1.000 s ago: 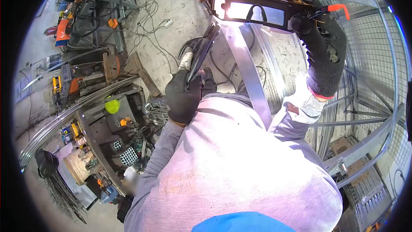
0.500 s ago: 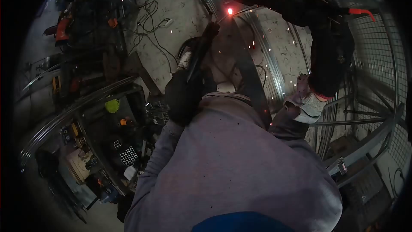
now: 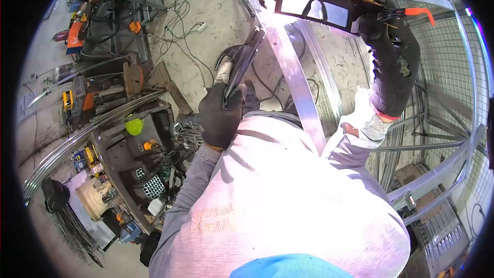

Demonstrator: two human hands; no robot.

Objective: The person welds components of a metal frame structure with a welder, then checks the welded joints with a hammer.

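Note:
My left hand (image 3: 220, 116), in a dark glove, is closed around a dark welding electrode holder (image 3: 242, 67) that points up and away. Close beyond its tip, white glare covers the upper end of a long metal bar (image 3: 293, 74). The electrode itself is lost in that glare. At the upper right, my right hand (image 3: 393, 64), in a dark, worn glove with a red cuff edge, grips dark welding glasses (image 3: 314, 9) by one side. Two bright lens windows show in their frame, and an orange-tipped temple sticks out to the right.
Metal profiles (image 3: 321, 67) lie beside the bar. A wire-mesh frame (image 3: 447, 67) stands on the right. Cables (image 3: 177, 25) cross the floor at upper left, near an orange power tool (image 3: 76, 36). A metal bin (image 3: 116, 159) holding cut tubes and small parts is at left.
The dark scene with a red glowing point and sparks has become brightly lit, with white glare at the bar's upper end. The glasses have shifted slightly; my left hand has hardly moved.

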